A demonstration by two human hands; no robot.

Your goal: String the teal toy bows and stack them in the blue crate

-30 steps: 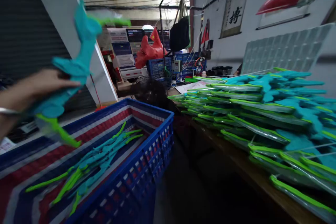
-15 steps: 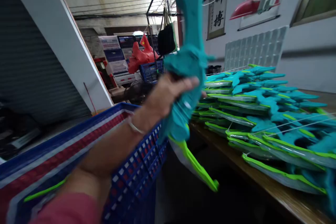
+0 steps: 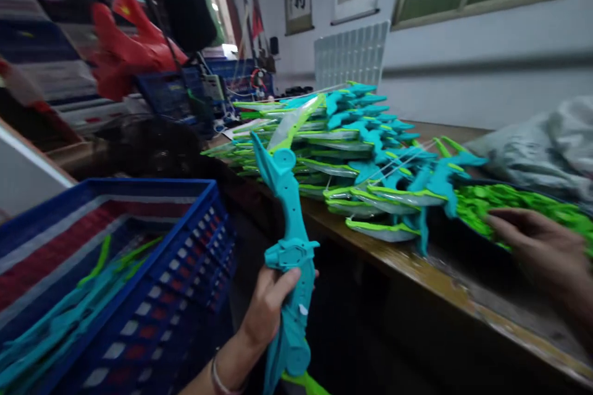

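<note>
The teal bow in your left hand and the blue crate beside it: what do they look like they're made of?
Teal bow: likely moulded hard plastic, smooth with a slight sheen, with crisp cast edges and a green limb tip. Blue crate: probably rigid plastic too, judging by its uniform lattice wall. The left hand grips the bow's handle.

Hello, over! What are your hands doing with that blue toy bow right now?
Left hand grips bow upright by its handle. Right hand reaching at green parts on table. Bow pile beyond, nothing between. Over.
</note>
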